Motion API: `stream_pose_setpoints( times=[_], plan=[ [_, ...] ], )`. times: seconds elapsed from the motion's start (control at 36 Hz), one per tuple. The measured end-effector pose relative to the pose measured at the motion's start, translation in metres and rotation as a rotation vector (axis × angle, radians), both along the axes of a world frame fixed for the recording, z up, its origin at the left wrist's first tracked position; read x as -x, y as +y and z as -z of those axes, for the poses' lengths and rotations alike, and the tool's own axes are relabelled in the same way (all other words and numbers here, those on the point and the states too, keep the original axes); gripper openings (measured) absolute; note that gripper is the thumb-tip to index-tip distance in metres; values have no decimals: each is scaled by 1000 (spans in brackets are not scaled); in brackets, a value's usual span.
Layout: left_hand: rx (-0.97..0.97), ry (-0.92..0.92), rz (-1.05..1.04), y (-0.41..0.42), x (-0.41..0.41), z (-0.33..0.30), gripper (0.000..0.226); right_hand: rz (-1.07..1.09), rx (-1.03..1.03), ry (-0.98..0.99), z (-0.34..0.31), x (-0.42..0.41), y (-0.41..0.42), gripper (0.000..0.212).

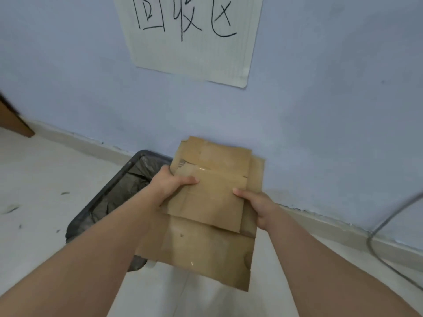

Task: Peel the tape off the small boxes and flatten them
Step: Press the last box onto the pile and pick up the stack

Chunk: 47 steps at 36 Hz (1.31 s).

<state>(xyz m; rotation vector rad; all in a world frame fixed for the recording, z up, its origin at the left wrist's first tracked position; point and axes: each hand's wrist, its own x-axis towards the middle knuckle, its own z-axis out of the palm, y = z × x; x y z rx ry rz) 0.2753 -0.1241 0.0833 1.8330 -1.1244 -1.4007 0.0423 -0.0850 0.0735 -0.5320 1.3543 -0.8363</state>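
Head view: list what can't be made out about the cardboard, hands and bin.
- Flattened cardboard stack: the piece count is unclear, since the sheets overlap.
- Left hand and right hand: the fingers are hidden under the cardboard; only thumbs show.
- Bin: its contents are obscured by the dark liner, left forearm and cardboard.
- Wall sign: its top is cut off by the frame edge.

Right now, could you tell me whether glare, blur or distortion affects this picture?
Head view: glare glints on the tape across the flattened boxes; the wide lens bows the baseboard; the wall sign is cropped; lighting is soft, shadows faint.
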Motion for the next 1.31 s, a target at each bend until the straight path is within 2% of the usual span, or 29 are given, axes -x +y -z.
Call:
stream_pose_setpoints(
  times=[0.08, 0.11, 0.19, 0.25, 0.33, 0.42, 0.5, 0.56, 0.61, 0.64, 0.72, 0.81, 0.86, 0.92, 1.0, 1.14, 1.31],
  plan=[
    [5, -35, -33, 3, -33, -18, 102, -42, 22, 6, -20, -31, -8, 21],
    [16, -42, -44, 2, -44, -24, 102, -49, 22, 4, -26, -43, -11, 21],
    [20, -54, -69, 2, -78, -41, 80, -54, 22, 7, -41, -80, -19, 29],
    [5, -93, -98, -3, -101, -45, 92, -51, 13, 13, -47, -105, -26, 41],
    [10, -222, -146, -7, -126, -39, 93, -52, 12, 32, -51, -138, -34, 47],
    [57, -446, -108, -6, -136, -23, 101, -29, 0, 81, -40, -162, -41, 51],
    [120, -680, -15, 0, -131, -3, 82, -37, -67, 157, -17, -181, -47, 63],
    [142, -740, 101, 4, -123, 13, 67, -16, -91, 215, 14, -188, -58, 68],
    [90, -739, 222, 8, -113, 27, 55, -31, -155, 273, 55, -193, -72, 69],
    [52, -737, 266, 9, -108, 34, 49, -48, -197, 300, 55, -198, -69, 67],
    [3, -716, 305, 8, -98, 50, 40, -121, -279, 357, 71, -207, -74, 49],
    [13, -690, 275, 2, -97, 64, 48, -194, -333, 426, 99, -216, -91, 57],
    [-5, -687, 251, -5, -100, 72, 54, -192, -344, 405, 84, -226, -90, 61],
    [-28, -669, 232, -11, -105, 79, 57, -234, -330, 423, 62, -232, -85, 56],
    [-37, -652, 227, -19, -109, 88, 55, -247, -288, 493, 53, -231, -91, 33],
    [-32, -618, 257, -25, -106, 103, 58, -162, -289, 575, 63, -230, -101, 39],
    [-42, -618, 286, -18, -104, 122, 58, -20, -259, 518, 79, -235, -89, 46]
  ],
)
